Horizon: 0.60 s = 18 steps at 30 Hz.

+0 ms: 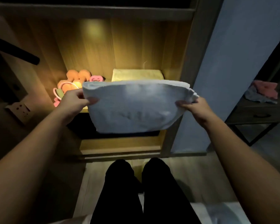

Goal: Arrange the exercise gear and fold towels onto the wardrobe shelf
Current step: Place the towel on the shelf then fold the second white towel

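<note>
I hold a folded white towel (132, 107) in the air in front of the lit wardrobe shelf (85, 110). My left hand (74, 101) pinches its left edge and my right hand (192, 109) pinches its right edge. Behind the towel, a folded pale yellow towel (136, 74) lies on the right part of the shelf. On the left part sit orange dumbbells (76, 76) and pink exercise gear (95, 78), with a pink looped band (58, 92) at the front. The held towel hides the shelf's front middle.
The wardrobe's right post (184, 75) stands close to the towel's right end. A dark drawer front (81, 126) lies below the shelf. A side table (257, 110) with pink and grey cloths (263, 91) stands at the right. A black bar (18, 50) juts out at the left.
</note>
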### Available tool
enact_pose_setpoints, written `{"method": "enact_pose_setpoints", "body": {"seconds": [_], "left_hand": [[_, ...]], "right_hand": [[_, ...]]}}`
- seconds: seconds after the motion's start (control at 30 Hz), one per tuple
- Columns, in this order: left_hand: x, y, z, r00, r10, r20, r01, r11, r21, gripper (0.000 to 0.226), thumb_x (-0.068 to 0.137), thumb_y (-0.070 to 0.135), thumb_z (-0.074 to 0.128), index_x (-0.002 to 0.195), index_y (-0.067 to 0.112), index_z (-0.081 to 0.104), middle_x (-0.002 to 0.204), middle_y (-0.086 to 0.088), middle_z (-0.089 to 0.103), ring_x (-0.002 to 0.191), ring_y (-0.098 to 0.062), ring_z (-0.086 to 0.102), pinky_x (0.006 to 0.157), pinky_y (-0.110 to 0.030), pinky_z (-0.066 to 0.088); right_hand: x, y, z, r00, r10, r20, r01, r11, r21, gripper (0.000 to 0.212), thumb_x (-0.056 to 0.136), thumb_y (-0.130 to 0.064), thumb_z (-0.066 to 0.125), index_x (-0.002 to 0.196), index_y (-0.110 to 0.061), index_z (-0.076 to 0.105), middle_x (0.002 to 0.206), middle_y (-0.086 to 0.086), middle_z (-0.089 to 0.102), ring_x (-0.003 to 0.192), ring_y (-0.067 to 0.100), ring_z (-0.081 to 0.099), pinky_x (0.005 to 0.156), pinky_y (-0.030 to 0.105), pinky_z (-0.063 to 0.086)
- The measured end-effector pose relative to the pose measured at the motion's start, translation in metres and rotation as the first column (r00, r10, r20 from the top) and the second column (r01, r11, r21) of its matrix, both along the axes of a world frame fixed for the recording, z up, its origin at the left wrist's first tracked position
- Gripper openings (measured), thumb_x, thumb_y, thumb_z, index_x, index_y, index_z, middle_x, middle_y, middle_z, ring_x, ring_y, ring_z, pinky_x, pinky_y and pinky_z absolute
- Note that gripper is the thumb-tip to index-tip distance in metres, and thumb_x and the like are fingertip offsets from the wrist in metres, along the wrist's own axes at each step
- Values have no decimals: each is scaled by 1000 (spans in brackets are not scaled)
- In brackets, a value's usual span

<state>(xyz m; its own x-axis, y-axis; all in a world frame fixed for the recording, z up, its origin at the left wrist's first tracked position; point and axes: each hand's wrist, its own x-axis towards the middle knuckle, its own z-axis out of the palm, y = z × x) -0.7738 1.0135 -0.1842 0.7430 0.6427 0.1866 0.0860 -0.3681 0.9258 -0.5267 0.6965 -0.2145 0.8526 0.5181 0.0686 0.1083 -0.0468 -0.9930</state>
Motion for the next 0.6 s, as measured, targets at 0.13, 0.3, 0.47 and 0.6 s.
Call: {"method": "enact_pose_setpoints", "body": {"seconds": [0.13, 0.3, 0.47, 0.6], "left_hand": [[0, 0, 5, 998, -49, 26, 46, 992, 119, 30, 78, 9, 78, 98, 30, 69, 85, 32, 69, 85, 14, 63, 69, -5, 47], [6, -2, 8, 983, 36, 181, -58, 992, 116, 31, 81, 6, 76, 88, 35, 68, 80, 32, 69, 78, 14, 64, 63, -4, 46], [0, -6, 5, 979, -62, 192, 52, 997, 56, 32, 83, 2, 72, 94, 31, 70, 91, 20, 74, 86, 1, 69, 68, -11, 52], [-11, -4, 8, 987, -152, -51, 160, 966, 205, 36, 81, 7, 75, 96, 39, 68, 94, 24, 72, 88, 1, 69, 66, -15, 54]], "right_hand": [[5, -2, 13, 998, -3, 62, 2, 1000, 8, 23, 73, -13, 82, 91, -20, 71, 91, -6, 75, 87, 8, 71, 75, 22, 54], [2, 3, 24, 998, -45, 45, 38, 989, 143, 23, 73, -2, 80, 89, -17, 72, 81, -7, 75, 75, 7, 71, 65, 20, 55], [-1, -4, 20, 999, -48, 25, 44, 990, 133, 20, 73, 4, 78, 84, -11, 69, 71, -3, 70, 62, 8, 65, 60, 24, 56], [1, -16, 15, 987, 22, 159, -15, 999, -47, 25, 73, 6, 77, 88, -12, 69, 75, -7, 71, 67, 6, 65, 58, 20, 53]]}}
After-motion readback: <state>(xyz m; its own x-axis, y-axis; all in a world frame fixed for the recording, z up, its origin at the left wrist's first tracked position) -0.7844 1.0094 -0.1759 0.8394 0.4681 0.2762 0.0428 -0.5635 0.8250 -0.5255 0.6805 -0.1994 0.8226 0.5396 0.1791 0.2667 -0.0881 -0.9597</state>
